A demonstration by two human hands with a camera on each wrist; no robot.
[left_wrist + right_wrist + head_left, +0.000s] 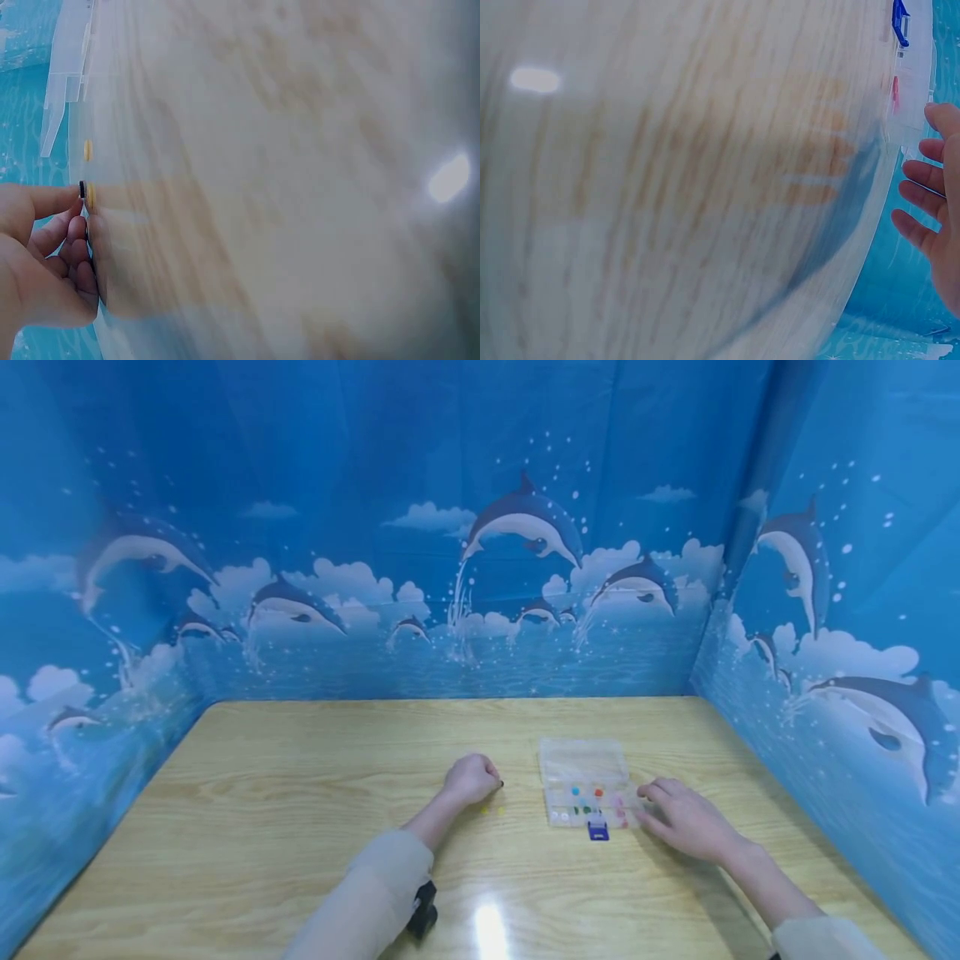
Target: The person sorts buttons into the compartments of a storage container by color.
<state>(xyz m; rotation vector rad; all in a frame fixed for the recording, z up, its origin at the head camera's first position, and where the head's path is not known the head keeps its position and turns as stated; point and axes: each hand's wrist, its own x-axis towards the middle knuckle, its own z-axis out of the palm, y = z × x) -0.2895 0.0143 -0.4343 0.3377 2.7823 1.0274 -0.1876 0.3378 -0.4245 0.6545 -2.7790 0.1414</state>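
My left hand (471,779) pinches a small round black piece like a button (82,189) at its fingertips, just above the table. Two yellow round pieces lie close to that hand, one yellow piece (502,811) nearer the box. To the right sits a clear plastic compartment box (553,797), its lid (583,760) folded back. Small red, blue, green, white and pink pieces lie in its compartments. Beside the box's right edge is my right hand (686,818), fingers spread and relaxed, holding nothing; its fingertips are at the edge, and whether they touch it I cannot tell.
A blue latch (597,832) sticks out at the box's front. The wood-grain table (300,793) is bounded at the back and sides by a blue dolphin-print curtain (360,527). A black device (423,910) sits at the left sleeve.
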